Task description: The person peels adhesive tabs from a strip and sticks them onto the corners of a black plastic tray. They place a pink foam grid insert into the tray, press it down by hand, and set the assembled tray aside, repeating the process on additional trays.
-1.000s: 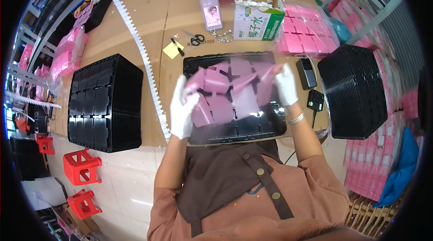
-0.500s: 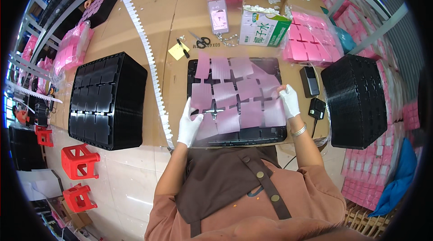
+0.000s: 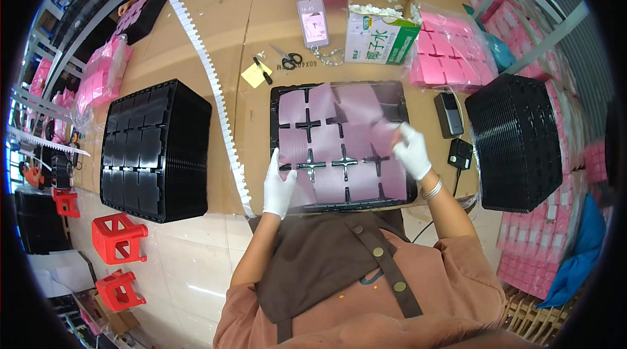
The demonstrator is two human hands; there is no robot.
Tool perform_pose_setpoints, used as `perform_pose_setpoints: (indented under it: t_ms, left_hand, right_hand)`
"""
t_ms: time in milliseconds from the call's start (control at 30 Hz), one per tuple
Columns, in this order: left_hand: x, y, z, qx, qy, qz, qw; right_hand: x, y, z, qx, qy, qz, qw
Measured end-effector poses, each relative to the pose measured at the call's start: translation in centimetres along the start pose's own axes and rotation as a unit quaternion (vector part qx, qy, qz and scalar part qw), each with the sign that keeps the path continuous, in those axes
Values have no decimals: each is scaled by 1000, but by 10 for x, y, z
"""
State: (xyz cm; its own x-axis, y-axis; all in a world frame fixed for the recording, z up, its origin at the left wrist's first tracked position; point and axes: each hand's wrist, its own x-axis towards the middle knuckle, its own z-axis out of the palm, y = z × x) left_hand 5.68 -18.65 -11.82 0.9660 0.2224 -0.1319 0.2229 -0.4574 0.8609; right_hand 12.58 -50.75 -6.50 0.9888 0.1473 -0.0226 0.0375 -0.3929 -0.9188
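A thin pink sheet [image 3: 323, 143], cut into joined squares by cross-shaped slots, lies over a black compartment tray [image 3: 392, 97] in front of me. Its upper right part is lifted and curled, so the tray shows beneath it there. My left hand [image 3: 279, 189], in a white glove, pinches the sheet's lower left edge beside the tray's rim. The gloved right hand [image 3: 413, 154] holds the sheet's right edge, its fingertips bent inward and slightly blurred. Black crosspieces of the tray show through several slots.
Tall stacks of black trays stand left [image 3: 153, 149] and right [image 3: 516, 143]. Beyond lie scissors [image 3: 286, 57], a yellow note [image 3: 256, 74] with a black pen, a phone [image 3: 313, 22], a carton [image 3: 379, 35] and bagged pink sheets [image 3: 450, 55]. A white toothed strip [image 3: 212, 81] crosses the table.
The pink sheet has come down onto the tray, its left part flatter and lined up with the crosspieces. My right hand has moved slightly left, drawing the sheet's right edge inward.
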Motion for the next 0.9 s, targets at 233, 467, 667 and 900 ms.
perform_pose_setpoints:
  t_ms: [233, 467, 667, 900]
  left_hand:
    - [-2, -1, 2, 25, 8, 35, 999]
    - [-18, 21, -11, -53, -11, -17, 998]
    - [-35, 22, -14, 74, -8, 43, 996]
    - [-29, 17, -8, 72, 0, 46, 996]
  right_hand:
    - [15, 67, -10, 4, 111, 192, 975]
    - [-15, 32, -14, 88, 75, 313, 943]
    - [-65, 51, -13, -3, 45, 195, 980]
    - [-73, 34, -9, 67, 68, 244, 965]
